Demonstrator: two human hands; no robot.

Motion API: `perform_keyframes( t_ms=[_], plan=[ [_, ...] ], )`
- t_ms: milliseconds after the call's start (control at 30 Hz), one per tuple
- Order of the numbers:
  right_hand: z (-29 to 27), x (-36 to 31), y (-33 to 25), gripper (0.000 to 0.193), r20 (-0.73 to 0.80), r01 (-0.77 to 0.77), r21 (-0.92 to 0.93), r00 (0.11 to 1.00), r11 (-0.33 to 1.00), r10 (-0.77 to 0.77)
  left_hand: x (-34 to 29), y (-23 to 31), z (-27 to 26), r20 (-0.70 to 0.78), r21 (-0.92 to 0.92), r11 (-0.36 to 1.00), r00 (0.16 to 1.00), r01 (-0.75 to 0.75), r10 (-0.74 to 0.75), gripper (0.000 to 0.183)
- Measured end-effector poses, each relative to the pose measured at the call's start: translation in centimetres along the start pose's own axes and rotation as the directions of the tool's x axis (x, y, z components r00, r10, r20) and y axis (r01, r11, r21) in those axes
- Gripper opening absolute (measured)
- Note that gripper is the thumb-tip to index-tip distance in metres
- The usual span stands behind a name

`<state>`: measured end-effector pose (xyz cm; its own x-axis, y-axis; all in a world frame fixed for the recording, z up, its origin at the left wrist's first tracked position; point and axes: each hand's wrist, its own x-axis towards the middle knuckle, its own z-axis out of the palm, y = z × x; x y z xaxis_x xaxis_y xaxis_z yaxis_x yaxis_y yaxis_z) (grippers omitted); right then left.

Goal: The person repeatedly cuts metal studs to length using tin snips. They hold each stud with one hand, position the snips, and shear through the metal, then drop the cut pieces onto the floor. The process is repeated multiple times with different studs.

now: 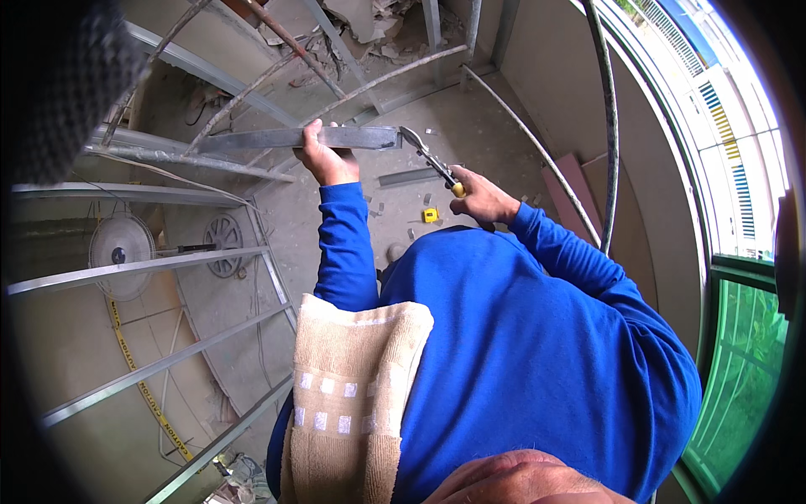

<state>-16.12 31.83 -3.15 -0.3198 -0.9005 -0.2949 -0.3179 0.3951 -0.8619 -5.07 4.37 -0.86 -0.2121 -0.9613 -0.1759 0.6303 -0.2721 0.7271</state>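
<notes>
My left hand (331,163) is closed around a grey metal stud (365,138), a long channel held roughly level and reaching off to the left. Its fingers wrap the stud a little short of the right end. In my right hand (487,198) is a pair of tin snips (430,160) with yellow on the handles. The jaws of the snips touch the stud's right end; whether they bite into the metal I cannot tell. Below, a yellow tape measure (431,215) lies on the floor, near another short length of metal channel (411,177).
Metal framing bars (168,361) cross the left side, with a round fan (122,252) behind them. Thin rods (537,147) arch over the floor ahead. Small scraps dot the floor. A window with a green lower pane (747,361) stands at right. A beige towel (353,361) hangs over my shoulder.
</notes>
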Motion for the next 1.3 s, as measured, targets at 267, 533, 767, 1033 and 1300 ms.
perform_keyframes(
  t_ms=[267, 533, 767, 1033, 1300],
  plan=[
    [0.7, 0.3, -0.2, 0.042, -0.052, 0.069, 0.006, 0.996, 0.998, -0.068, 0.0, -0.3, -0.1, 0.028, -0.002, 1.0, 1.0, -0.006, 0.006, 0.054],
    [0.1, 0.2, -0.8, 0.054, 0.022, -0.019, 0.016, 1.0, 1.0, 0.018, -0.2, -0.3, 0.0, 0.026, 0.002, 1.0, 1.0, 0.002, -0.002, 0.058],
    [0.1, 0.0, -0.6, 0.055, 0.001, -0.005, 0.023, 1.0, 1.0, 0.005, -0.4, -0.3, 0.2, 0.047, 0.009, 1.0, 0.999, 0.004, -0.005, 0.056],
    [0.3, -0.2, 0.2, 0.054, -0.02, 0.014, 0.048, 1.0, 0.999, -0.013, -0.1, -0.3, 0.3, 0.033, -0.001, 1.0, 0.999, 0.002, -0.002, 0.052],
    [0.1, 0.0, 0.0, 0.057, -0.014, 0.019, 0.025, 1.0, 1.0, -0.018, -0.3, 0.0, 0.9, 0.021, 0.019, 1.0, 1.0, -0.003, 0.003, 0.052]
  ],
)
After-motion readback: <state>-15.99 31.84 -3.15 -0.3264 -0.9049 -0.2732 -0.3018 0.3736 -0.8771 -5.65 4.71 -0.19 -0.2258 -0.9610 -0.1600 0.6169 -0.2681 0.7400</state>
